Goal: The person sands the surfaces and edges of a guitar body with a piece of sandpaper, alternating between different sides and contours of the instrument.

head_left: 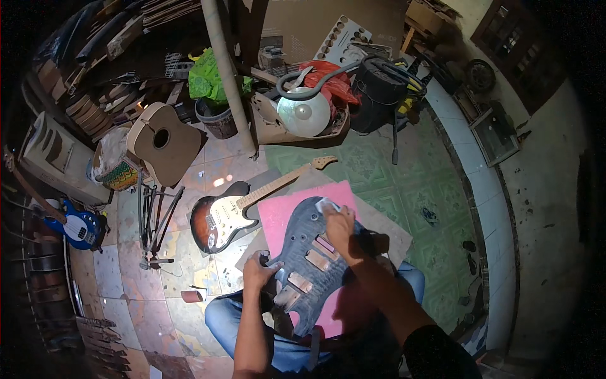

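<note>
A dark grey electric guitar body (pixel 297 243) with cut-out pickup cavities lies tilted across my lap, over a pink foam sheet (pixel 273 215). My left hand (pixel 259 271) is closed on its left edge, by a horn of the body. At the far, rounded end my right hand (pixel 339 227) presses a small whitish piece (pixel 324 204), cloth or paper, against the surface. Its fingers are closed over that piece, and its forearm crosses above the right side of the body. Just left of the foam, a sunburst electric guitar (pixel 230 215) with a white pickguard lies on the floor.
An unfinished acoustic guitar body (pixel 163 142) leans at the left, near a folded metal stand (pixel 151 221) and a blue guitar (pixel 79 228). Farther off stand a pole (pixel 228 76), a bucket (pixel 216 120), a cardboard box (pixel 268 114) and a black drum-shaped vacuum (pixel 377 95).
</note>
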The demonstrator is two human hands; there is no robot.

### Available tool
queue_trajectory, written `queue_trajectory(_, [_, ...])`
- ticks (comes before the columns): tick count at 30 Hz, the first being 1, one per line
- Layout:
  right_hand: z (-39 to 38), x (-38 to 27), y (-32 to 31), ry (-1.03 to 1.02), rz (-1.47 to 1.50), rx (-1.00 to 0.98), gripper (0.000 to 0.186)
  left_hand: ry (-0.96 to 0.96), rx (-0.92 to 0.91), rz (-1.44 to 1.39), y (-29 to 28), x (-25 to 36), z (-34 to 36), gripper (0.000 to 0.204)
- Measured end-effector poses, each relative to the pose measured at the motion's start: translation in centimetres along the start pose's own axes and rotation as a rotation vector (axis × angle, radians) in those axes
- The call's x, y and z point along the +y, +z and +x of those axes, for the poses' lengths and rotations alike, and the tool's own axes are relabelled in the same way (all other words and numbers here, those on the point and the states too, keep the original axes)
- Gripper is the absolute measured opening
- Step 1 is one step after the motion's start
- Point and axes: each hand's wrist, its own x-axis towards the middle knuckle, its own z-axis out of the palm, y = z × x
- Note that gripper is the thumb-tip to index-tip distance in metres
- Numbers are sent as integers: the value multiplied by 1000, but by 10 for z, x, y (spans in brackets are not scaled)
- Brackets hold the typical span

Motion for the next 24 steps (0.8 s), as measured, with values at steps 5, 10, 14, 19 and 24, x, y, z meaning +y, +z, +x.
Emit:
queue_trajectory(5, [-47,16,12,-136,-38,129,49,62,38,330,6,15,-10,71])
queue_trajectory(10, [-63,52,0,56,76,-50,52,28,94,403,14,22,-11,74])
queue_trajectory(14, [-84,49,1,-95,27,77,54,14,141,408,16,30,-17,74])
queue_trajectory(19, [-99,78,-12,-138,94,45,51,0,148,422,15,33,-19,74])
queue_trajectory(24, [-127,70,-7,-82,141,68,54,4,165,414,18,22,-14,76])
